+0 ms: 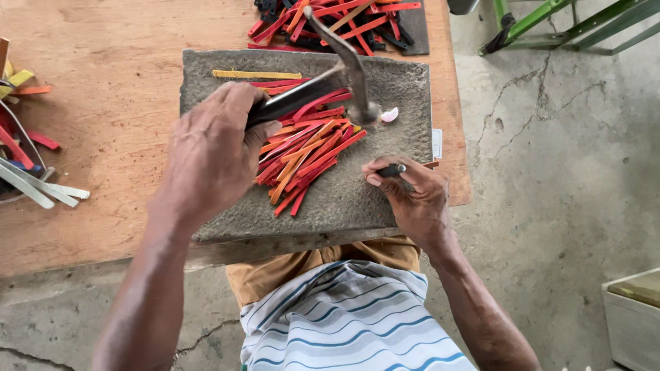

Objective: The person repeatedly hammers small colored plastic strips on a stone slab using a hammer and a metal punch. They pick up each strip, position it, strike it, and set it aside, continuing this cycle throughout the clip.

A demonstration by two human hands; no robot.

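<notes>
1. Left hand clenched round the dark handle of a hammer; hammer head points down, just above or touching the stone slab, can't tell which.
2. Right hand pinches a small dark metal punch between thumb and fingers, resting on the slab's lower right part, near its edge.
3. Slab is grey, rough, rectangular; it lies on a wooden desk and overhangs toward the person's lap.
4. Pile of red and orange strips in the middle of the slab, between the two hands, fanned diagonally.
5. One yellow strip lies alone near the slab's far edge.
6. Small pale pink scrap on the slab, just beside the hammer head.
7. Second heap of red, orange and black strips on a dark mat at the desk's far edge, beyond the slab.
8. More loose strips, red, yellow, white, at the desk's left side.
9. Cracked concrete floor right of the desk; green metal frame top right.
</notes>
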